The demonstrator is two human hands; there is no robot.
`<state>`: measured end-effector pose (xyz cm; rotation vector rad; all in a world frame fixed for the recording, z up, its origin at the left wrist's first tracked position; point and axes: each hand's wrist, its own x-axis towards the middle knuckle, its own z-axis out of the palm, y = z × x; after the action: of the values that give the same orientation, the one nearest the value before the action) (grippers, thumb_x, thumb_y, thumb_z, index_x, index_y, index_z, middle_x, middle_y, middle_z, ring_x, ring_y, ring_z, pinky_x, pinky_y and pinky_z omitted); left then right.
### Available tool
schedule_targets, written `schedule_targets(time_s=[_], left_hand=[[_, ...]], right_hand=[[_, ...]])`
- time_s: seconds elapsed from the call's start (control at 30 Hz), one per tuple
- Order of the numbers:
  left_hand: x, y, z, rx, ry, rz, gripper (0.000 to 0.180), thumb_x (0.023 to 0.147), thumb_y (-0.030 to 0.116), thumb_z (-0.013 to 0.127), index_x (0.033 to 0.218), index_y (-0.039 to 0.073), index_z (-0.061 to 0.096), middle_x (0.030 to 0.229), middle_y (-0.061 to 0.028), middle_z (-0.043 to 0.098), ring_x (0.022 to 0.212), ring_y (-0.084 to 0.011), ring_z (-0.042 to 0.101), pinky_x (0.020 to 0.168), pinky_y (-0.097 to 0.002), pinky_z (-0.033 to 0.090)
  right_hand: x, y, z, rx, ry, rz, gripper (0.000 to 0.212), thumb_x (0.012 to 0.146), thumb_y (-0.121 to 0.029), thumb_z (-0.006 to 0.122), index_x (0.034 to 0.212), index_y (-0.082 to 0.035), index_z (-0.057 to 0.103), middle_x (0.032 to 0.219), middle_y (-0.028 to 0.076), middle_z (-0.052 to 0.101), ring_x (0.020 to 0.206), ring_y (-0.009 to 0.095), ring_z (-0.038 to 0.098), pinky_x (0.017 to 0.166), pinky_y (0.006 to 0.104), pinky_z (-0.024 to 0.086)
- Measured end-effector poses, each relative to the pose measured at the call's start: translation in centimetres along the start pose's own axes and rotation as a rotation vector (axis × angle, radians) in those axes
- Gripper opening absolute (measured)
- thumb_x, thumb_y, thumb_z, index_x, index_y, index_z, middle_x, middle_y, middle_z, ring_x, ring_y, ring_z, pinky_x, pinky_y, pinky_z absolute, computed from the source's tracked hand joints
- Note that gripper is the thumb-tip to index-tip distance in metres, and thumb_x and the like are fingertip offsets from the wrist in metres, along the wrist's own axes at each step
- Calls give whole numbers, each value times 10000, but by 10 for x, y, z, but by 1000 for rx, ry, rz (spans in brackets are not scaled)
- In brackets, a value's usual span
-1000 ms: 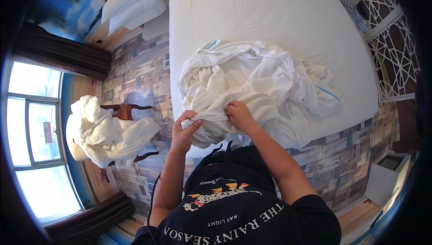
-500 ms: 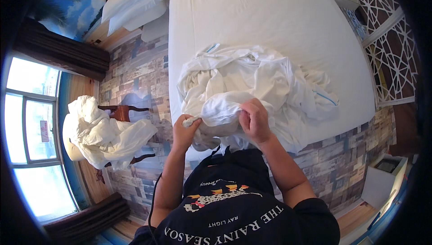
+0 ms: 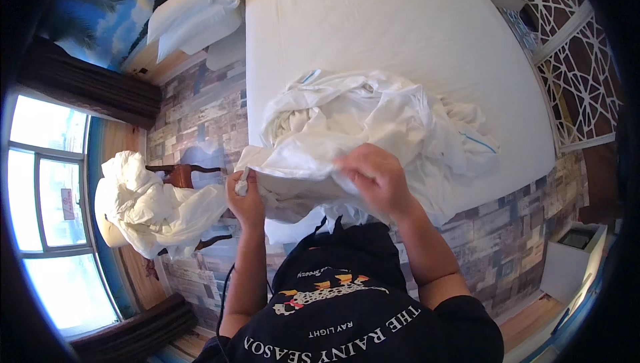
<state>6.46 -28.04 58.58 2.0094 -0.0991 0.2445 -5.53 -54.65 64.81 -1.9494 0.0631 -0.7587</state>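
A crumpled white duvet cover (image 3: 380, 120) with short blue strips lies heaped on the near part of the bed, its front edge lifted. My left hand (image 3: 245, 202) is closed on that edge at its left end, a bunched bit of cloth showing between thumb and fingers. Farther right along the same edge, my right hand (image 3: 377, 178) pinches the cloth, its fingertips smeared by motion. Between the two hands the edge stretches nearly straight, and the cloth below it hangs in shadow toward my body.
The bed (image 3: 393, 16) has a smooth white sheet. On the left, a white duvet (image 3: 150, 203) is piled over a wooden chair (image 3: 180, 175). Stacked white pillows (image 3: 197, 16) stand at the far left. A white lattice screen (image 3: 577, 63) borders the right side; a white cabinet (image 3: 570, 263) stands nearer.
My left hand has moved left with its end of the edge, and my right hand has shifted slightly left. The stretch of cloth between them is longer and straighter.
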Motion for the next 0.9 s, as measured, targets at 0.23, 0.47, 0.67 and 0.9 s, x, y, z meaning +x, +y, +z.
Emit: schedule_targets(time_s=[0.23,0.47,0.67,0.9], left_hand=[[-30,78,40,16,-778,203,868,673,79,800,1422,80,360,1323,-154,494,1213,-248,478,1012,-364,388],[-27,63,47,86,-847,225,166,678,27,709,822,7,628,799,-106,537,772,-294,556,698,-354,451],[-32,67,38,48,-692,245,119,728,25,712,816,-10,640,832,-97,555,816,-223,554,736,-309,439],[-10,46,12,-468,-274,-111,107,889,85,609,933,-10,627,934,-34,582,898,-119,514,820,-251,395]], right_hand=[[-4,-3,41,-135,-163,-17,73,748,-69,650,807,-62,608,694,115,580,661,317,585,602,408,457],[-36,-1,50,-50,-199,195,146,732,-96,656,804,-54,536,687,130,578,662,333,591,604,422,446],[-56,43,47,0,-263,370,160,709,-121,670,817,-49,578,737,135,585,686,329,588,642,424,451],[-81,84,48,-169,-447,242,310,700,-166,720,951,-31,597,1094,157,557,1039,354,516,870,404,425]])
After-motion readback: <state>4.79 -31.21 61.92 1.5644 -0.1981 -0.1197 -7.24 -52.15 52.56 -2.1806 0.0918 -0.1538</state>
